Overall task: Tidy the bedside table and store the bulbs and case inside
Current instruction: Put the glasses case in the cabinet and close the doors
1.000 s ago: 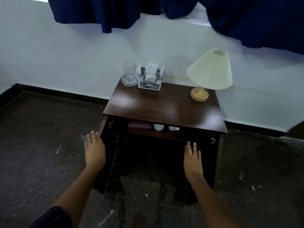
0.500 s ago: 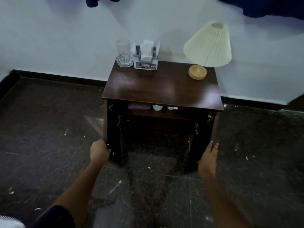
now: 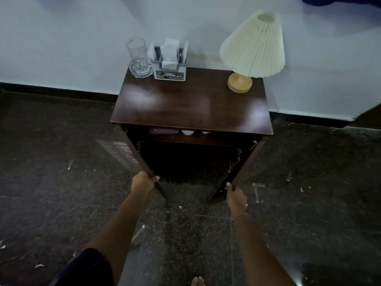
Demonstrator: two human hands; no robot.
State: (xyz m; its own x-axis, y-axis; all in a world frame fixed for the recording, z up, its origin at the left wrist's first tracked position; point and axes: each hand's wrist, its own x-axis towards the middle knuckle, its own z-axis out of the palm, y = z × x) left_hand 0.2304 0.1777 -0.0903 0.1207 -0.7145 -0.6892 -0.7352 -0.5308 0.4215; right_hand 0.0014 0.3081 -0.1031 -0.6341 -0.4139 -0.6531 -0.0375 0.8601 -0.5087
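Observation:
The dark wooden bedside table (image 3: 191,108) stands against the wall with both its doors swung out toward me. On its inner shelf lie a purple case (image 3: 163,131) at the left and two white bulbs (image 3: 187,132), (image 3: 205,132) to its right, mostly hidden under the tabletop. My left hand (image 3: 144,181) grips the edge of the left door (image 3: 142,159). My right hand (image 3: 236,195) grips the edge of the right door (image 3: 237,172).
On the tabletop stand a glass (image 3: 138,57) at the back left, a tissue holder (image 3: 170,62) beside it, and a cream pleated lamp (image 3: 253,46) at the back right. Dark speckled floor (image 3: 61,193) surrounds the table. My bare toes (image 3: 197,281) show at the bottom edge.
My hands have gone from flat on the open doors to gripping their outer edges, and both doors have swung inward. The view has risen and pulled back.

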